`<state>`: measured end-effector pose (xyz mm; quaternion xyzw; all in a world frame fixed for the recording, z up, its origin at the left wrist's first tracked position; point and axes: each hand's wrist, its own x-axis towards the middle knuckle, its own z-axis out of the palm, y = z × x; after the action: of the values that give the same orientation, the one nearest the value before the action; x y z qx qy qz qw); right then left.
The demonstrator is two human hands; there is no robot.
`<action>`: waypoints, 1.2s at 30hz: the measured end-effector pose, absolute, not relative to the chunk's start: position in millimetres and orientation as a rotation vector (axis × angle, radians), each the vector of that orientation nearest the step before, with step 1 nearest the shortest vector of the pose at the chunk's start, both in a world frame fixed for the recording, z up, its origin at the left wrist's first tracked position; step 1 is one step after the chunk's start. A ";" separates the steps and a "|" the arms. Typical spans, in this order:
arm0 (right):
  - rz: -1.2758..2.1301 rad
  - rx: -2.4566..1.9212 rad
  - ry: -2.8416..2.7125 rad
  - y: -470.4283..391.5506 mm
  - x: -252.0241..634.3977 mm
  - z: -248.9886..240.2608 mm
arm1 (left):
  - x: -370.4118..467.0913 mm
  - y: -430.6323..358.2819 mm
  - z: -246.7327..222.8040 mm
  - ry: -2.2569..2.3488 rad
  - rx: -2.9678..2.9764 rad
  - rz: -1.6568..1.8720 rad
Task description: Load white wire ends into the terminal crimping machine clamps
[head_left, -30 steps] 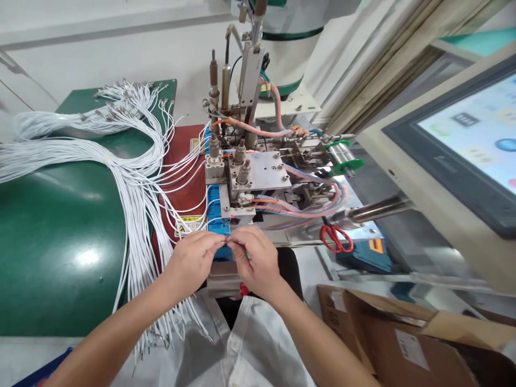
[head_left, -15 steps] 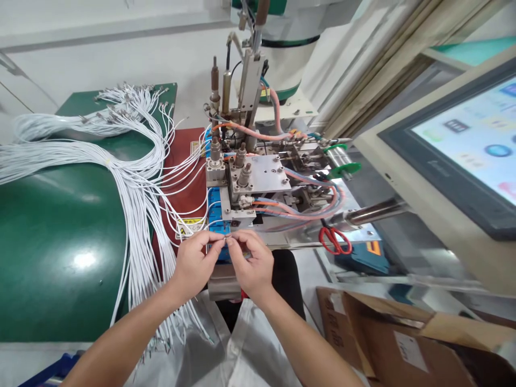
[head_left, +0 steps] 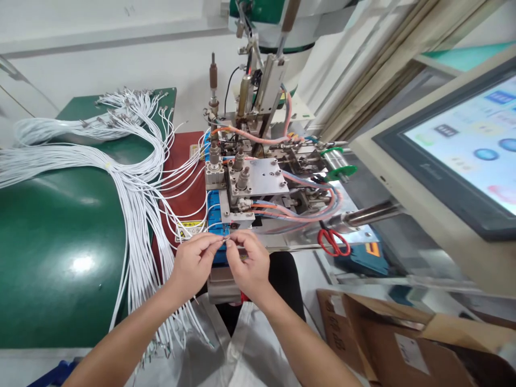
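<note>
My left hand [head_left: 193, 264] and my right hand [head_left: 249, 263] meet at their fingertips in front of the machine. Both are closed in a pinch on something small, probably a wire end, too small to make out. Just beyond the fingertips is a blue fixture [head_left: 215, 208] with white wires running into it from the left. Behind it stands the machine's metal plate [head_left: 264, 173]. To the left, a large bundle of white wires [head_left: 135, 215] spreads over the green table [head_left: 52, 258] and hangs past its edge.
A touchscreen [head_left: 463, 145] juts in from the right. Red-handled scissors [head_left: 334, 243] lie at the machine's right edge, near a spool [head_left: 339, 164]. Cardboard boxes [head_left: 403, 344] stand at the lower right. A yellow warning label [head_left: 189, 228] is left of the fixture.
The slanted cylinder assembly at the machine's back has shifted right. The touchscreen display has changed a little. My hands stay pinched together in nearly the same place.
</note>
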<state>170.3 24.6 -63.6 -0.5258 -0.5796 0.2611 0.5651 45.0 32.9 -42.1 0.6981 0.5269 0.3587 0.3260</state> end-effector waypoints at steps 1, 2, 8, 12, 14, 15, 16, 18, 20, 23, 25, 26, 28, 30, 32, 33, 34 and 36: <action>0.618 -1.242 -1.368 24.2 171.3 -64.3 | 43.7 34.0 -41.8 1.367 1.835 0.915; 0.642 -1.257 -1.349 23.4 171.6 -65.2 | 42.9 34.8 -41.7 1.368 1.831 0.895; 0.951 -1.309 -1.036 18.4 163.5 -67.2 | 49.0 33.0 -44.4 1.451 1.750 0.960; 0.944 -1.301 -1.021 18.2 159.7 -65.5 | 52.9 29.5 -45.7 1.506 1.727 1.046; 0.781 -1.284 -1.155 19.6 161.9 -65.5 | 52.5 28.3 -45.9 1.516 1.736 1.040; 0.688 -1.261 -1.249 20.9 164.5 -65.4 | 51.7 28.1 -45.8 1.511 1.750 1.022; 0.605 -1.233 -1.346 22.8 168.1 -65.1 | 50.4 28.3 -45.5 1.498 1.770 0.997; 0.522 -1.174 -1.522 27.8 178.0 -62.7 | 46.9 30.2 -44.0 1.462 1.812 0.942; 0.536 -1.127 -1.680 33.7 189.6 -58.0 | 42.4 33.9 -41.2 1.395 1.854 0.869; 0.623 -1.065 -1.959 39.5 202.3 -50.0 | 37.1 40.0 -36.5 1.247 1.926 0.696; 0.690 -1.089 -1.989 38.7 202.8 -48.2 | 36.6 41.8 -35.1 1.209 1.941 0.634; 0.727 -1.133 -1.912 36.8 200.5 -48.9 | 37.5 41.6 -35.4 1.232 1.926 0.649; 0.796 -1.248 -1.640 31.0 192.4 -52.9 | 41.0 39.4 -37.7 1.327 1.857 0.746; 0.823 -1.316 -1.436 24.6 184.0 -58.2 | 45.0 36.2 -41.4 1.405 1.791 0.833; 0.798 -1.318 -1.397 20.3 179.5 -62.4 | 47.6 33.8 -45.0 1.424 1.757 0.869; 0.783 -1.308 -1.415 19.2 179.1 -63.7 | 48.2 33.3 -46.6 1.420 1.745 0.882; 0.780 -1.301 -1.437 18.9 179.8 -64.5 | 48.4 33.2 -47.8 1.416 1.728 0.894; 0.803 -1.315 -1.445 20.1 182.7 -65.0 | 48.2 34.1 -49.3 1.413 1.695 0.912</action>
<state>182.7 20.1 -65.0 -0.5417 -0.5954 0.3310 0.4923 48.2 34.1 -49.3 0.6600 0.5502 0.3553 0.3680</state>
